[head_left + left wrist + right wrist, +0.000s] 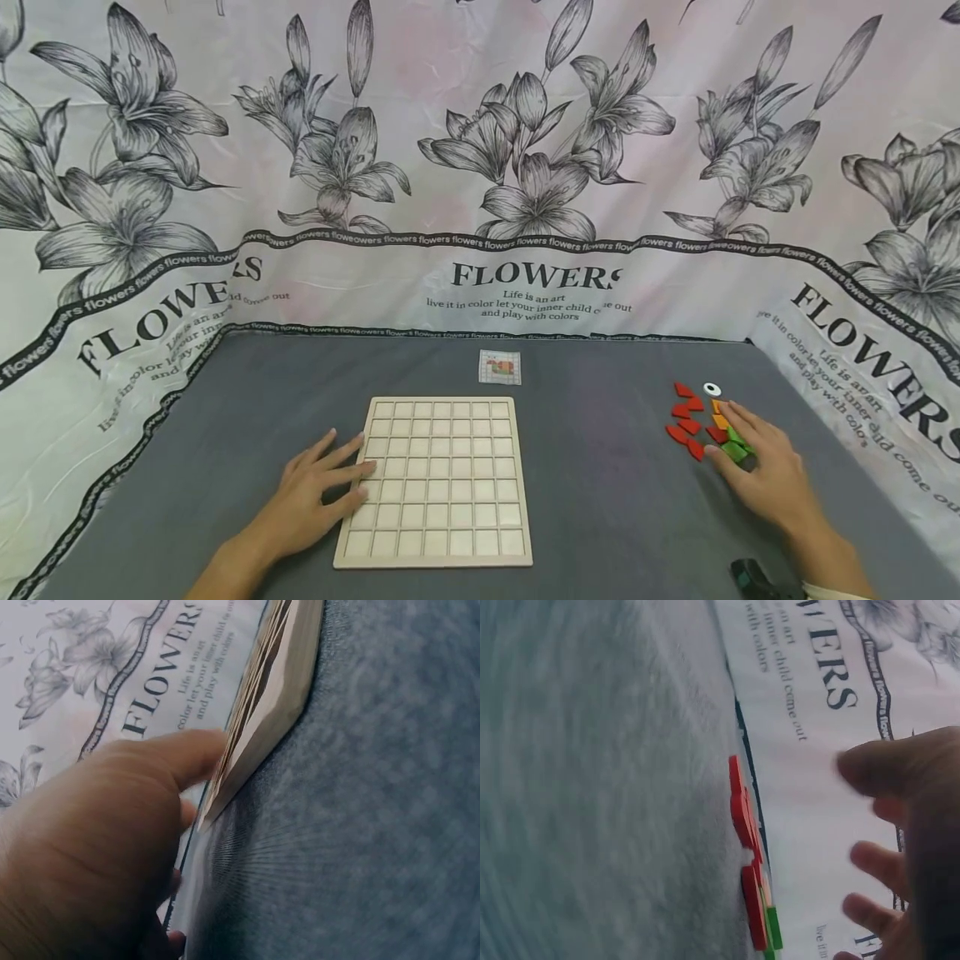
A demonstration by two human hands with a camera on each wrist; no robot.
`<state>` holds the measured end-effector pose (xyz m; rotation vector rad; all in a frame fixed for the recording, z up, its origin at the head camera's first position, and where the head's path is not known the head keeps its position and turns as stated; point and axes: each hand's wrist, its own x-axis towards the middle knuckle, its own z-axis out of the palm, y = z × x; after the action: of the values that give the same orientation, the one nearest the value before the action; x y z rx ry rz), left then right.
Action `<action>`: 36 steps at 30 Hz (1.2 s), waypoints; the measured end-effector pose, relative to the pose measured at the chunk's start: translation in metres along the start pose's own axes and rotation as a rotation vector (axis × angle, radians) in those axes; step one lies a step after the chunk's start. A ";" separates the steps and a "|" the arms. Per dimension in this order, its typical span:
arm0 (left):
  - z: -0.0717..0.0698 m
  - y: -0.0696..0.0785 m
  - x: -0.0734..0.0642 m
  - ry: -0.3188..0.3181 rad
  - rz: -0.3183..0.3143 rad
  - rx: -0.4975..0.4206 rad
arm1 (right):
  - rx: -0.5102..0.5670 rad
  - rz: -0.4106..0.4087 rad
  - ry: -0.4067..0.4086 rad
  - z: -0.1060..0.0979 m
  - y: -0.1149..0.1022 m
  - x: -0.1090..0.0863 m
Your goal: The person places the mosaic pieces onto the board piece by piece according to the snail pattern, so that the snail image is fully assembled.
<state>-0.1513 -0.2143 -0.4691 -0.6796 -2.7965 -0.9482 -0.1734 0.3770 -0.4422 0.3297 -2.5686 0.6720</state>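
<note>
Right hand (772,473): was nearer, fingers loosely spread | coloured pieces (689,426): lay at its fingertips and to their left — if touched, I could not tell | board (438,487): well leftward, left hand (306,496), fingers spread, touched its left edge

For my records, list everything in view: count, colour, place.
grid board: one, cream, centre
card: one, whitish, beyond board
red pieces: at least seven, red, right
orange pieces: at least two, orange, right
green pieces: at least two, green, right
disc: one, white, right
table: one, grey, underneath
flowery sheet: count unclear, white, back and sides
gadget: one, black, front right
sleeve: one, pale, front right
left hand: one, board's left edge
right hand: one, above pieces
</note>
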 end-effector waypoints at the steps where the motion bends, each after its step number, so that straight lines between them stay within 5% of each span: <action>1: 0.001 0.000 0.001 -0.006 0.001 -0.003 | 0.008 -0.009 0.004 0.000 0.001 -0.002; 13: -0.005 0.000 -0.004 0.000 0.005 0.005 | -0.037 -0.058 -0.037 0.017 0.005 -0.005; 30: 0.001 0.002 0.005 -0.030 0.016 -0.002 | -0.079 -0.094 -0.021 0.014 0.007 -0.010; 36: -0.002 0.000 -0.001 -0.024 0.004 0.002 | -0.048 -0.103 -0.071 0.019 0.003 -0.008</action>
<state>-0.1499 -0.2156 -0.4680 -0.7008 -2.8155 -0.9430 -0.1747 0.3708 -0.4617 0.4742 -2.6096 0.5701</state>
